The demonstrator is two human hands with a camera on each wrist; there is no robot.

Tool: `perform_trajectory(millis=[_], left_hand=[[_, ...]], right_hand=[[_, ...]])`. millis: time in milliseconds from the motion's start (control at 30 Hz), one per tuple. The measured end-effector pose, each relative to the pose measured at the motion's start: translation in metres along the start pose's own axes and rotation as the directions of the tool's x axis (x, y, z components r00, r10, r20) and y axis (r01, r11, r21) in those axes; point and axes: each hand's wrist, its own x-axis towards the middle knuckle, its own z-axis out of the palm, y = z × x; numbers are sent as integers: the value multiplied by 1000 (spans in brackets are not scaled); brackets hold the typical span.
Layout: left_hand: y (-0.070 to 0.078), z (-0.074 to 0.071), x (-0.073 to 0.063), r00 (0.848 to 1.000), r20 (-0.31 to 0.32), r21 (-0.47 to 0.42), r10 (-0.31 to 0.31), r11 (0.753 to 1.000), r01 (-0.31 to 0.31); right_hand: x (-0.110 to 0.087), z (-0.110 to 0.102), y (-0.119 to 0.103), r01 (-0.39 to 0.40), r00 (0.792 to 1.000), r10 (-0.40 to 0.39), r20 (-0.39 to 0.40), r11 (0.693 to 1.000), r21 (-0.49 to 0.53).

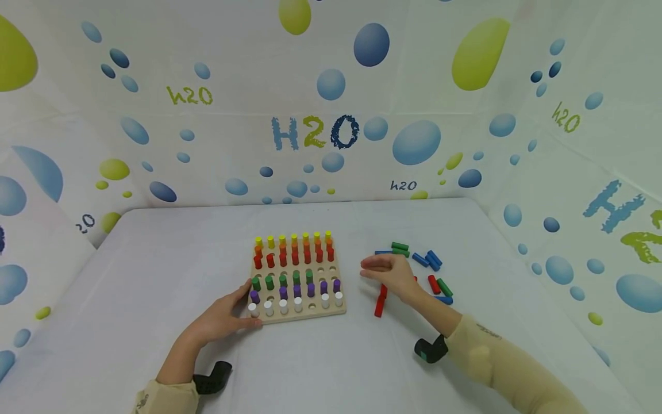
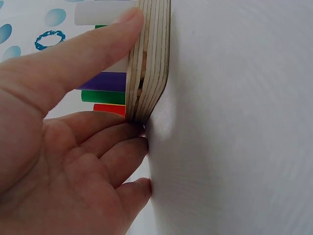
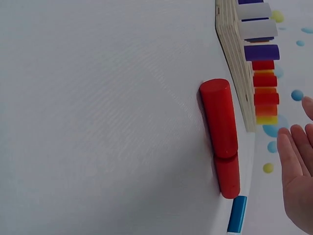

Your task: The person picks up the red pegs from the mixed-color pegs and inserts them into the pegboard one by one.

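My left hand (image 1: 219, 319) grips the front left corner of a wooden pegboard (image 1: 302, 317). In the left wrist view the thumb lies on the front edge and the fingers touch the side of the layered wood (image 2: 154, 49). Yellow, orange, red, green, purple and white pegs stand upright in rows, with some holes bare among them. Right of the board my right hand (image 1: 397, 276) hovers over loose pegs, fingers extended and nothing seen in them. Two red pegs (image 3: 218, 117) lie end to end below it, near a blue peg (image 3: 237, 214).
More loose pegs lie on the right: green pegs (image 1: 400, 246) at the back, blue pegs (image 1: 433, 260), and a red peg (image 1: 433, 283) beside a green one (image 1: 445, 287). White cloth (image 1: 170, 259) covers the table, and a patterned sheet (image 1: 233, 161) rises behind it.
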Motion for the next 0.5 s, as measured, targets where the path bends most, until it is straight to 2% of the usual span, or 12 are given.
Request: perform_trajectory(millis=[333, 500], left_hand=[[-1, 1, 1, 1000, -7, 10, -3, 1000, 3], [-1, 1, 1, 1000, -6, 19, 3, 1000, -3]], right_hand=[[-9, -14, 10, 64, 992, -53, 111, 993, -95], [-17, -21, 13, 80, 986, -53, 157, 982, -169]])
